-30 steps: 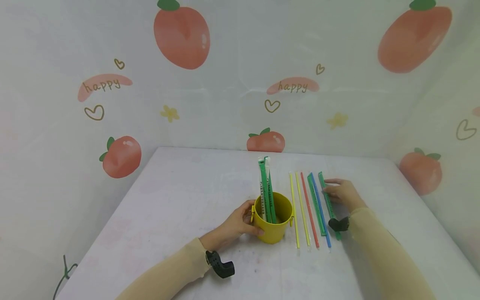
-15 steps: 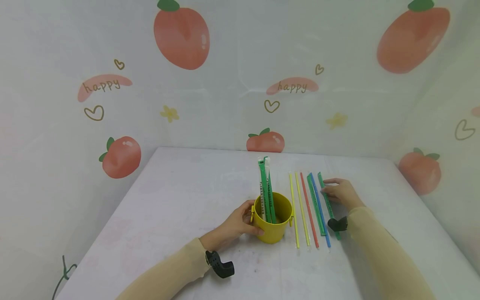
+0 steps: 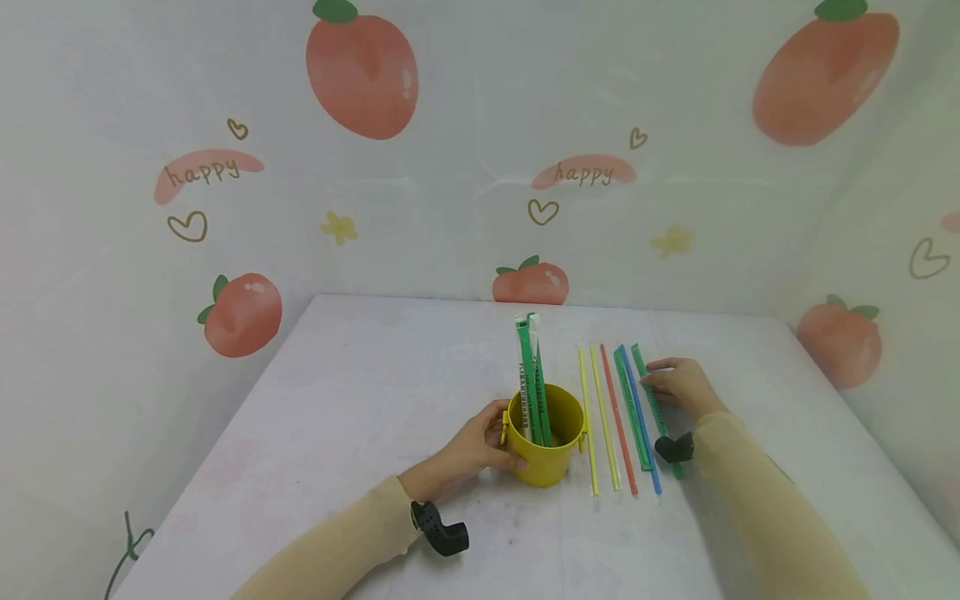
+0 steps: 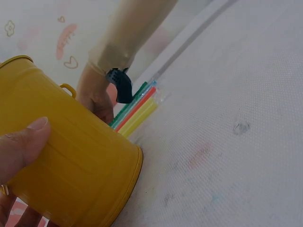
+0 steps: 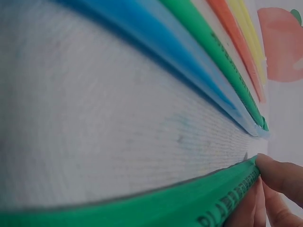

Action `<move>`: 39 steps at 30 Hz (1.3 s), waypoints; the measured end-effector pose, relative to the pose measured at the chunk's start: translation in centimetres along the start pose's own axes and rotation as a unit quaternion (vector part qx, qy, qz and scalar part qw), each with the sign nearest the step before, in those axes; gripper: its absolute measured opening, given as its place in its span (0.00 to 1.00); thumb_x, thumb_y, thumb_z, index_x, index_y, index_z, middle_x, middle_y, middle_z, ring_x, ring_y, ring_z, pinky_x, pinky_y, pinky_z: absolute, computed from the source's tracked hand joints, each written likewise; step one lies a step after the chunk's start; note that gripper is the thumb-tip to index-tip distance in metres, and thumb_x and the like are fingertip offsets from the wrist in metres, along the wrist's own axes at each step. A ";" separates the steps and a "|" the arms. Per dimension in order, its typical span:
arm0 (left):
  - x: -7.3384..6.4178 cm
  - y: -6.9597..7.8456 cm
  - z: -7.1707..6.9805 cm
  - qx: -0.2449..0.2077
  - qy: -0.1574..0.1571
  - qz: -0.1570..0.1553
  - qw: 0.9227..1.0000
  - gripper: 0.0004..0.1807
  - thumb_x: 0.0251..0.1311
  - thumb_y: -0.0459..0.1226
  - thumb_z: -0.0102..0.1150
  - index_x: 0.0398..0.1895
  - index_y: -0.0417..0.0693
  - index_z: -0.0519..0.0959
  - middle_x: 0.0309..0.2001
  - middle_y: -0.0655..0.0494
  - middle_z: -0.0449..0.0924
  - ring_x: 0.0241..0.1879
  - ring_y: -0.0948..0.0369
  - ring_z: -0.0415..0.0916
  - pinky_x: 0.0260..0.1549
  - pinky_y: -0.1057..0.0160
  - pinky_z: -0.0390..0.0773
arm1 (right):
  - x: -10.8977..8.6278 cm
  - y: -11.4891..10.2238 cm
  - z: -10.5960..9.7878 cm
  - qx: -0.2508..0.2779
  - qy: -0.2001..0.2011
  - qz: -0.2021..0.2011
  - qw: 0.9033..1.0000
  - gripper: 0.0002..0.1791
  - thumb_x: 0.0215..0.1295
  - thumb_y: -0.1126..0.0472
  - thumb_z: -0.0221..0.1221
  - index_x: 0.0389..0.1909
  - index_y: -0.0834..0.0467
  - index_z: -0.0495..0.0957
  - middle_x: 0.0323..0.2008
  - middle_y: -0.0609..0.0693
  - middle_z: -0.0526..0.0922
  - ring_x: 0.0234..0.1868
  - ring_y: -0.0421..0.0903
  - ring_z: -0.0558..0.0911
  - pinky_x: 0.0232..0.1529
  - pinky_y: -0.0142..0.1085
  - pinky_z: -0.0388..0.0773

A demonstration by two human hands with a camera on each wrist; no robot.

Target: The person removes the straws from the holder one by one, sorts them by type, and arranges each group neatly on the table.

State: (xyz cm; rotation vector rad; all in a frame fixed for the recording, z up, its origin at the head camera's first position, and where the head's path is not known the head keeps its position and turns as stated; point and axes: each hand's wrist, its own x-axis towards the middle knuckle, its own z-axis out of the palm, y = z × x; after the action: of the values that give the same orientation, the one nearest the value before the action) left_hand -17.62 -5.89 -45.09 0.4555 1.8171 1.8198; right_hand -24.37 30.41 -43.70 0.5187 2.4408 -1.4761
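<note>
On the right half of the table (image 3: 360,375), a wrapped green straw (image 3: 657,412) lies at a slant, pinched toward its far end between the thumb and fingers of the right hand (image 3: 684,387); whether it is off the surface I cannot tell. Beside it lie a blue straw (image 3: 642,425), a second green straw (image 3: 632,408), a red straw (image 3: 618,419) and two yellow straws (image 3: 606,417). Next comes the upright yellow bucket (image 3: 545,467), with several upright green straws (image 3: 527,358) inside; the left hand (image 3: 472,446) grips its wall. The step in hand looks like picking up the outermost straw; the next move seems to call for a firm, narrow pinch and a lift clear of the blue one.
</note>
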 end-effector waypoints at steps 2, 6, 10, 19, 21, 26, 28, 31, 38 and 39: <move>0.0 0.0 0.0 0.000 0.001 0.000 1.000 0.41 0.42 0.29 0.71 0.62 0.57 0.64 0.61 0.61 0.65 0.65 0.57 0.57 0.64 0.52 0.55 | 0.0 0.0 -0.1 0.005 -0.002 0.001 1.000 0.28 0.60 0.63 0.59 0.60 0.69 0.64 0.50 0.63 0.72 0.40 0.45 0.78 0.46 0.36 0.78; 0.0 0.0 0.0 0.000 0.002 0.000 1.000 0.41 0.41 0.29 0.71 0.61 0.58 0.64 0.61 0.61 0.66 0.64 0.57 0.58 0.64 0.53 0.56 | 0.0 -0.1 0.0 0.009 0.001 0.005 1.000 0.28 0.59 0.62 0.61 0.58 0.69 0.66 0.47 0.60 0.73 0.37 0.43 0.78 0.44 0.34 0.79; 0.0 0.0 0.0 -0.003 0.000 0.001 1.000 0.41 0.42 0.29 0.71 0.62 0.58 0.64 0.61 0.61 0.65 0.65 0.57 0.58 0.64 0.52 0.56 | 0.3 0.1 0.0 0.000 0.002 0.007 1.000 0.27 0.60 0.62 0.59 0.59 0.68 0.66 0.50 0.61 0.72 0.37 0.42 0.78 0.43 0.33 0.79; 0.0 0.0 0.0 -0.002 0.000 0.003 1.000 0.41 0.42 0.29 0.71 0.61 0.57 0.64 0.61 0.61 0.65 0.65 0.57 0.57 0.65 0.52 0.54 | 0.5 0.2 0.1 -0.008 0.006 0.012 1.000 0.26 0.62 0.63 0.58 0.60 0.67 0.66 0.49 0.61 0.73 0.34 0.42 0.77 0.37 0.30 0.79; 0.0 0.0 0.0 -0.001 0.000 0.006 1.000 0.41 0.42 0.29 0.71 0.61 0.57 0.64 0.61 0.61 0.65 0.65 0.57 0.57 0.65 0.52 0.54 | 0.5 0.2 0.0 -0.011 0.007 0.011 1.000 0.26 0.62 0.64 0.57 0.60 0.68 0.66 0.48 0.60 0.73 0.34 0.41 0.77 0.36 0.30 0.79; 0.0 0.0 0.0 0.004 0.001 0.008 1.000 0.41 0.42 0.29 0.71 0.61 0.57 0.65 0.61 0.61 0.65 0.65 0.57 0.56 0.65 0.52 0.53 | 0.5 0.2 0.0 -0.016 0.010 0.008 1.000 0.25 0.61 0.64 0.58 0.59 0.67 0.67 0.45 0.58 0.74 0.33 0.41 0.77 0.35 0.29 0.79; 0.0 0.0 0.0 0.005 0.001 0.008 1.000 0.41 0.41 0.29 0.71 0.61 0.57 0.64 0.62 0.61 0.65 0.66 0.57 0.56 0.65 0.52 0.53 | 0.5 0.2 0.0 -0.016 0.010 0.011 1.000 0.25 0.61 0.63 0.58 0.59 0.67 0.67 0.45 0.58 0.74 0.33 0.42 0.77 0.35 0.29 0.79; 0.0 0.0 0.0 0.003 0.001 0.008 1.000 0.41 0.41 0.28 0.71 0.61 0.57 0.64 0.62 0.61 0.65 0.66 0.57 0.57 0.65 0.52 0.53 | 0.5 0.1 -0.1 -0.012 0.009 0.012 1.000 0.25 0.61 0.64 0.58 0.59 0.67 0.67 0.46 0.59 0.75 0.33 0.42 0.77 0.36 0.30 0.79; 0.0 0.1 0.0 0.004 0.002 0.010 1.000 0.41 0.41 0.28 0.71 0.61 0.57 0.65 0.62 0.61 0.65 0.66 0.57 0.55 0.66 0.52 0.52 | 0.6 0.2 -0.1 -0.013 0.013 0.019 1.000 0.25 0.61 0.63 0.58 0.59 0.66 0.67 0.46 0.59 0.74 0.32 0.42 0.77 0.35 0.29 0.79; 0.0 0.1 0.0 0.004 0.002 0.010 1.000 0.41 0.41 0.28 0.71 0.61 0.57 0.65 0.62 0.61 0.65 0.66 0.57 0.55 0.66 0.52 0.52 | 0.6 0.2 -0.1 -0.012 0.013 0.019 1.000 0.25 0.61 0.64 0.58 0.59 0.66 0.67 0.47 0.59 0.74 0.32 0.41 0.77 0.35 0.29 0.79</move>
State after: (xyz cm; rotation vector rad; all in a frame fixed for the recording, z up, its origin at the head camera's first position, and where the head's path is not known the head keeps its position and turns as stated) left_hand -17.57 -5.88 -45.03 0.4738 1.8287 1.8287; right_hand -24.79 30.65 -44.06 0.5807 2.4517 -1.4317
